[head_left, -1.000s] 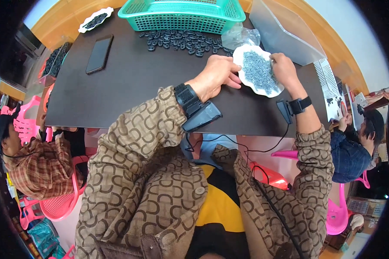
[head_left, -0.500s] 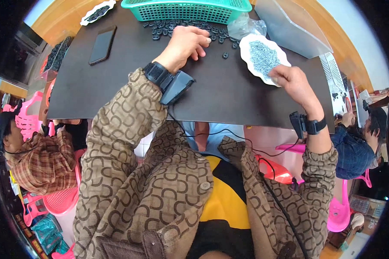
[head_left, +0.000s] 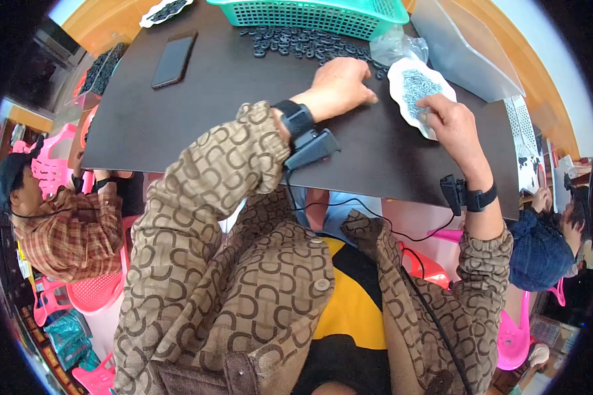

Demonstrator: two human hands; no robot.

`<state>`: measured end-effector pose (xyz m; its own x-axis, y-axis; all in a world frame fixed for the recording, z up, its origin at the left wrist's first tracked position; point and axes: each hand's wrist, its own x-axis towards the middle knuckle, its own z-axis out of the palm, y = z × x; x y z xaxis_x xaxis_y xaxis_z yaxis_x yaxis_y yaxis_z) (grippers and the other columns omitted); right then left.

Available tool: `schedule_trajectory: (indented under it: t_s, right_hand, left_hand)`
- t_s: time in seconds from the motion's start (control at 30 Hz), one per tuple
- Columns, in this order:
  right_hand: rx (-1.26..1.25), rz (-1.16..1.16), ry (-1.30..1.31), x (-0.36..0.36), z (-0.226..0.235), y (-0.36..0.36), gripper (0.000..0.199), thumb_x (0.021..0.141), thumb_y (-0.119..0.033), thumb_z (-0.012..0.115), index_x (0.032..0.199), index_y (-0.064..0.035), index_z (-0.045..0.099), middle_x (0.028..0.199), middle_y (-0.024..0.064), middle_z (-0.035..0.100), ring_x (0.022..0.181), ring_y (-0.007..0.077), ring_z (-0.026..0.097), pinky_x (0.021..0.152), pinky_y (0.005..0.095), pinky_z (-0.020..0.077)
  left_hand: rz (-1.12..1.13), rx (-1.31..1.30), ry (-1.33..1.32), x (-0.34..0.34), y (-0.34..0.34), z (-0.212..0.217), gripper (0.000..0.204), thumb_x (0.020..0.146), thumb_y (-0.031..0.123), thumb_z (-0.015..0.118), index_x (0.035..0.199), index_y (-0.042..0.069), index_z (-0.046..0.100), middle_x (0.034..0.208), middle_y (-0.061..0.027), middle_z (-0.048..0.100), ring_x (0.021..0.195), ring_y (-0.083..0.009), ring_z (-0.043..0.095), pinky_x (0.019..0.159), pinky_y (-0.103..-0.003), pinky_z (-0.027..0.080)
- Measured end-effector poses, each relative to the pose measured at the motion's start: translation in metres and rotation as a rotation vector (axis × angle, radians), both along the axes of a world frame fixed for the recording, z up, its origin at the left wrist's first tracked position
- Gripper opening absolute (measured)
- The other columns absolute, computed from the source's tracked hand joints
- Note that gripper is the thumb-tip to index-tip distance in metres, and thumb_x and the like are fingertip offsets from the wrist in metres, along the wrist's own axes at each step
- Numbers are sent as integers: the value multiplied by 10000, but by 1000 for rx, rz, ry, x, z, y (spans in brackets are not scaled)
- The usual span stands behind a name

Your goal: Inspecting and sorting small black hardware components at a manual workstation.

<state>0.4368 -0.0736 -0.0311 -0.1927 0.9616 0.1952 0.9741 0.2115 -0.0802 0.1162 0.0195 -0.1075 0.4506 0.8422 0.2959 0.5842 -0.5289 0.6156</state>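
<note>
My left hand (head_left: 341,85) is low over the dark table, just in front of a spread of small black oval plastic pieces (head_left: 296,45). Its fingers are curled together, and their tips are mostly hidden, so what they hold does not show. My right hand (head_left: 452,125) reaches over the near edge of a white scalloped dish (head_left: 398,99). Thumb and forefinger come together at a heap of small silvery metal parts (head_left: 418,85), perhaps screws. Anything pinched there is too small to make out.
Behind the black pieces stands a green basket (head_left: 310,20), with a clear plastic bag (head_left: 398,47) and a translucent bin (head_left: 471,52) to the right. A phone (head_left: 174,59) and another white dish (head_left: 166,12) lie left. Co-workers sit on both sides.
My left hand has moved right and nearer, off the black pieces, to where a lone black piece lay. My right hand has shifted slightly farther into the dish. The whole view has turned a little.
</note>
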Motion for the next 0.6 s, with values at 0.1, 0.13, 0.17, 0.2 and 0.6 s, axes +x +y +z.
schedule_trajectory:
  t_s: [0.1, 0.13, 0.17, 0.2, 0.6]
  right_hand:
    - [18, 54, -33, -22, -3, -2, 183, 1072, -119, 798, 1244, -99, 859, 1104, 191, 878, 1042, 429, 849, 922, 539, 659]
    - [28, 72, -44, -27, -1, 2, 181, 1073, -123, 800, 1243, -104, 859, 1104, 192, 879, 1040, 435, 850, 920, 545, 661]
    - [36, 92, -55, -26, 0, -6, 179, 1073, -128, 802, 1242, -109, 859, 1104, 193, 880, 1039, 442, 852, 917, 550, 662]
    - [44, 110, -64, -30, -2, 1, 177, 1074, -132, 803, 1241, -114, 860, 1104, 194, 880, 1037, 449, 853, 915, 555, 663]
    - [67, 33, -153, -35, 11, -1, 116, 1081, -99, 749, 1168, -84, 823, 1090, 249, 860, 1024, 524, 841, 895, 613, 646]
  left_hand:
    - [20, 33, 137, 2, -6, 6, 328, 949, 346, 997, 1131, 81, 929, 1170, -213, 912, 1149, -458, 876, 1006, -597, 688]
    - [27, 59, 136, 5, -4, 5, 271, 969, 311, 969, 1113, 85, 929, 1156, -215, 911, 1147, -463, 877, 1003, -601, 689]
    - [19, 43, 147, 4, -5, 7, 197, 982, 227, 901, 1088, 61, 917, 1137, -239, 902, 1158, -497, 866, 1006, -627, 685]
    - [14, 53, 122, 1, -8, 9, 184, 978, 200, 875, 1076, 49, 911, 1130, -258, 895, 1155, -512, 861, 1008, -636, 683]
    - [120, -119, -50, -90, 7, 60, 421, 897, 421, 974, 1049, 28, 957, 1132, -289, 894, 1119, -497, 874, 1007, -610, 700]
